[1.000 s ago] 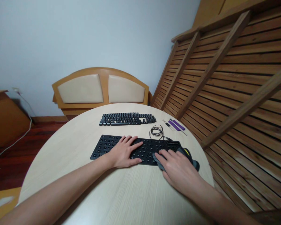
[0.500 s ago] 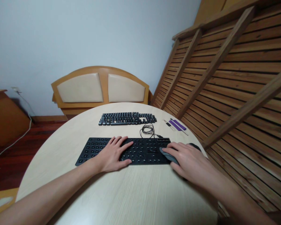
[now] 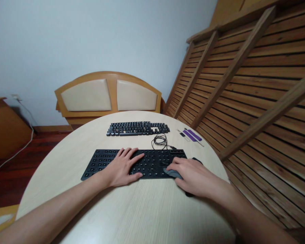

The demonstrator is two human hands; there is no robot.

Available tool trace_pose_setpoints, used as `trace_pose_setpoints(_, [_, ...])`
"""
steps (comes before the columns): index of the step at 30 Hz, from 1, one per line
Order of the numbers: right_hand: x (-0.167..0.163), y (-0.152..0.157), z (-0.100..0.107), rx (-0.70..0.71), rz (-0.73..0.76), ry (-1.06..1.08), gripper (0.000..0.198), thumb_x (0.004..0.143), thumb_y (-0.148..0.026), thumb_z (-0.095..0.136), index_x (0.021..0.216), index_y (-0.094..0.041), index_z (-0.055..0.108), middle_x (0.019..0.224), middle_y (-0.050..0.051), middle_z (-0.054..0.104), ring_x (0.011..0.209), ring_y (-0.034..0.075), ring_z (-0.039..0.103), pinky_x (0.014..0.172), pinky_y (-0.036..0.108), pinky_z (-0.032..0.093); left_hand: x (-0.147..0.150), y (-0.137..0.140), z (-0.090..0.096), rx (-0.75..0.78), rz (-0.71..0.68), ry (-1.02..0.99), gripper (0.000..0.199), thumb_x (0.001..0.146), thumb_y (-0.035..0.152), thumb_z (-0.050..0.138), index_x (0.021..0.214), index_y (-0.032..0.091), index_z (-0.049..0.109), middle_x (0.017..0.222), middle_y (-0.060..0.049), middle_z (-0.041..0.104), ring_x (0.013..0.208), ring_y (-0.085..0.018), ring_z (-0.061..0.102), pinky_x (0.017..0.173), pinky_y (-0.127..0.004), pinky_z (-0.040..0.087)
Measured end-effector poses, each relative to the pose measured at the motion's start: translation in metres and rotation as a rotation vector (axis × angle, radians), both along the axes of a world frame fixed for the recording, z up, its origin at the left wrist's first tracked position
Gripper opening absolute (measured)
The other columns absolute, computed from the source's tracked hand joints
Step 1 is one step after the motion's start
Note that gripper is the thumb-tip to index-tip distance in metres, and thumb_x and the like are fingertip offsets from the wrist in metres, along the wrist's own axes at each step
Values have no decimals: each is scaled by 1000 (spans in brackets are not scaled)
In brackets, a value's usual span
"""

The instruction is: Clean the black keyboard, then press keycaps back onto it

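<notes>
A black keyboard (image 3: pixel 157 169) with its keycaps off lies across the near middle of the table. My left hand (image 3: pixel 122 167) rests flat on its left-centre part, fingers spread. Over its right end, my right hand (image 3: pixel 193 174) is closed on a grey cloth (image 3: pixel 173 173), which touches the keyboard under my fingertips. Darker bits of what looks like the same cloth stick out behind and below that hand. Further back, the loose black keycaps (image 3: pixel 132 128) lie laid out in keyboard order.
The keyboard's coiled cable (image 3: pixel 159 140) lies between keyboard and keycaps. On the right of the round table (image 3: pixel 137 210) are purple strips (image 3: pixel 193 135), a thin tool and a wire puller (image 3: pixel 182 134). A slatted wooden frame (image 3: pixel 244 101) leans close on the right.
My right hand has slid left along the keyboard with the grey cloth. My left hand stays in place.
</notes>
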State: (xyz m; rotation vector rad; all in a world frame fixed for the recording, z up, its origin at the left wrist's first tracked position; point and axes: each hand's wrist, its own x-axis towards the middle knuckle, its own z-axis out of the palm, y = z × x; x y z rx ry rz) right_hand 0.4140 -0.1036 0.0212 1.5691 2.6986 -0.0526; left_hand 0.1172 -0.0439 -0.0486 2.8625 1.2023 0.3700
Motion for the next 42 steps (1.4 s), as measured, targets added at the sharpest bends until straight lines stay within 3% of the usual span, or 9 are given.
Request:
trace_pose_setpoints(5, [22,2,1,-44,-13,69,53,79,-12,53,128,-29,66,109,5,66,97,23,66,84,34,48,1,0,1,-6,-6,9,74,92,71,44,153,31,35,157,-12,36,139,-39,37,114,-65,26])
trace_pose_setpoints(9, [41,-7,7,-113,-18,93,49,77,-11,54,118,-30,70,107,2,67,98,21,66,87,30,49,1,0,2,-9,-1,8,74,92,73,41,152,31,36,156,-12,37,139,-40,38,114,-65,26])
trace_pose_setpoints(15, [44,-5,17,115,-145,65,44,83,-18,53,124,-27,67,110,5,65,97,23,66,86,34,49,0,0,1,-6,-10,-9,73,92,73,41,152,32,36,157,-11,36,138,-41,38,114,-66,26])
trace_pose_setpoints(21, [5,-13,-14,85,-125,-41,43,83,-17,54,124,-21,67,107,10,64,94,28,66,79,39,51,0,0,1,-3,-2,10,74,92,74,40,152,32,36,156,-11,36,138,-41,38,113,-67,26])
trace_pose_setpoints(26, [7,-31,-30,99,-94,-113,58,78,-13,60,135,-19,59,111,14,63,97,31,65,79,42,52,0,0,1,-6,-6,7,73,92,73,40,152,32,35,156,-11,36,137,-40,39,113,-66,27])
trace_pose_setpoints(32, [41,-34,-16,86,7,-83,61,74,-11,63,132,-28,63,113,11,65,101,30,66,86,43,51,0,0,1,-12,-3,-3,72,93,72,39,152,32,36,157,-11,36,137,-41,39,114,-66,25])
trace_pose_setpoints(38, [73,-26,6,-52,-196,-241,49,75,-6,55,112,-32,75,91,6,67,86,27,69,72,36,49,0,0,1,-8,-9,12,72,94,71,39,153,31,35,157,-11,35,137,-42,38,113,-67,25])
trace_pose_setpoints(40, [76,-21,10,-14,-246,-282,45,76,-7,54,109,-30,76,91,7,67,85,28,69,71,36,48,1,0,2,-8,-7,25,71,94,70,39,153,31,34,157,-12,35,138,-42,38,113,-67,25])
trace_pose_setpoints(42, [74,-15,10,60,-231,-274,45,80,-12,55,118,-30,72,95,7,67,87,28,69,73,37,49,1,-1,3,-10,-6,40,72,94,70,39,153,30,34,157,-12,35,138,-41,37,113,-67,26])
